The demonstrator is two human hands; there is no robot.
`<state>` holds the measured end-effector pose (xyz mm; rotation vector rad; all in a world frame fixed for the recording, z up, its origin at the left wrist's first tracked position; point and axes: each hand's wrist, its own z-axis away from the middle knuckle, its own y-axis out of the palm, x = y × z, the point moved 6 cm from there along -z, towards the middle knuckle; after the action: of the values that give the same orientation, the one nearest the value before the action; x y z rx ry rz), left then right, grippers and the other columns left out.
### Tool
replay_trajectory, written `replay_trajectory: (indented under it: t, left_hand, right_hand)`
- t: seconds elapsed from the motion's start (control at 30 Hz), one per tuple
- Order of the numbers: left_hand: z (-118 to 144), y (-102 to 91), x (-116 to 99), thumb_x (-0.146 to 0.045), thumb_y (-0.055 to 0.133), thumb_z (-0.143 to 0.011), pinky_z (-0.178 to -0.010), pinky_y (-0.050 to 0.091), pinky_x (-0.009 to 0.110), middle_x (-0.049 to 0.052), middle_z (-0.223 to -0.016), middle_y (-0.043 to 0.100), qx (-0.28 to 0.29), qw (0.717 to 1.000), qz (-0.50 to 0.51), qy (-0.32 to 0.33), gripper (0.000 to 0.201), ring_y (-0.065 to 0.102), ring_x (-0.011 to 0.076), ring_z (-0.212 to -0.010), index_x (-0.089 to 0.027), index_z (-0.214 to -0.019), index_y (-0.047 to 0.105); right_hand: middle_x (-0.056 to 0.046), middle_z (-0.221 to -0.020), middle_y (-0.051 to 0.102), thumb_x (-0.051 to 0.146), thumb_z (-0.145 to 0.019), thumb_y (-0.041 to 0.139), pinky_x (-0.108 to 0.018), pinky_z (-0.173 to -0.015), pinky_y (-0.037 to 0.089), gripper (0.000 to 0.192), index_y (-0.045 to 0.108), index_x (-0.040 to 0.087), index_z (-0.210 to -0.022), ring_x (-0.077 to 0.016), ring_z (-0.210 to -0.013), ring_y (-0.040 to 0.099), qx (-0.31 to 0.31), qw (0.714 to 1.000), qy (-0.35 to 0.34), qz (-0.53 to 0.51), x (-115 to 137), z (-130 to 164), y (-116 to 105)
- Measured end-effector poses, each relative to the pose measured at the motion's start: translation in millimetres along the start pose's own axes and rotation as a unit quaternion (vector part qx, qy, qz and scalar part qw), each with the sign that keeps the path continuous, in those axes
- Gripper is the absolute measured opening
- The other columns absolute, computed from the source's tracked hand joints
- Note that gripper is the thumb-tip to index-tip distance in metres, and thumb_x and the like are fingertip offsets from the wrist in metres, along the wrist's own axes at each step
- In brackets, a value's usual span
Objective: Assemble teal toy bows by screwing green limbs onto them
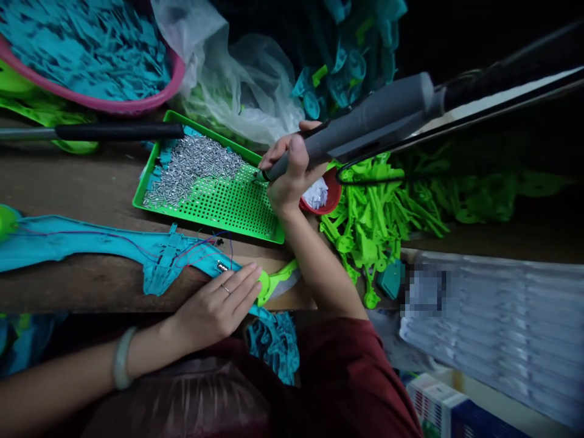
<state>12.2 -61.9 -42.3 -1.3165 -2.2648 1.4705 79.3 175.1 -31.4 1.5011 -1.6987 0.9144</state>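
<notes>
My right hand (289,173) grips a grey powered screwdriver (365,121), whose tip rests at the right edge of a green perforated tray (219,204) holding a pile of small silver screws (191,167). My left hand (219,304) lies flat, fingers together, on a long blue plastic part (91,243) with red and blue wires and a green piece (274,283) at its end. It presses the part against the wooden bench.
A pink basin (104,100) of blue plastic pieces sits at the back left, with a clear plastic bag (237,79) beside it. A heap of green plastic parts (387,213) lies right of a small red bowl (328,194). Stacked clear trays (502,316) fill the right front.
</notes>
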Motion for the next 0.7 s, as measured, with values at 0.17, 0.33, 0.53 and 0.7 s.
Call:
replay_trajectory:
  t: [0.17,0.33,0.53,0.7]
  left_hand:
    - [-0.2,-0.9,-0.3,-0.012,0.046,-0.096,-0.098,0.049,0.04,0.018,-0.134,0.06,-0.001,1.0,-0.006,-0.002,0.033,0.055,0.0293,-0.127,-0.004,-0.124,0.061]
    - [-2.4,-0.9,-0.7,-0.01,0.042,-0.097,-0.097,0.049,0.04,0.016,-0.136,0.06,0.011,1.0,-0.017,0.006,0.035,0.054,0.0283,-0.128,-0.003,-0.127,0.059]
    - [-1.6,-0.9,-3.5,-0.008,0.046,-0.095,-0.096,0.05,0.042,0.02,-0.133,0.061,0.011,0.999,-0.015,0.031,0.034,0.059,0.0312,-0.123,0.001,-0.126,0.058]
    - [-1.2,0.5,-4.2,-0.009,0.047,-0.096,-0.096,0.05,0.043,0.022,-0.136,0.058,0.029,0.999,-0.02,0.039,0.035,0.056,0.0327,-0.126,0.002,-0.127,0.057]
  right_hand:
    - [0.006,-0.067,0.035,0.062,-0.093,0.036,-0.028,-0.051,0.047,0.041,0.041,0.03,-0.119,-0.0091,-0.047,0.046,0.023,0.999,0.018,-0.024,-3.6,1.4,5.2]
    - [0.008,-0.064,0.035,0.056,-0.092,0.044,-0.028,-0.049,0.044,0.036,0.037,0.031,-0.117,-0.0096,-0.044,0.045,-0.034,0.998,0.022,-0.039,19.7,-3.8,1.0]
    - [0.009,-0.057,0.035,0.046,-0.09,0.045,-0.025,-0.038,0.039,0.022,0.045,0.032,-0.107,-0.0105,-0.038,0.04,-0.051,0.995,0.062,-0.056,117.5,52.7,-63.0]
    - [0.006,-0.065,0.054,0.038,-0.088,0.053,-0.032,-0.042,0.049,0.034,0.048,0.031,-0.12,-0.014,-0.046,0.053,0.026,0.991,0.101,-0.084,158.4,126.9,-95.7]
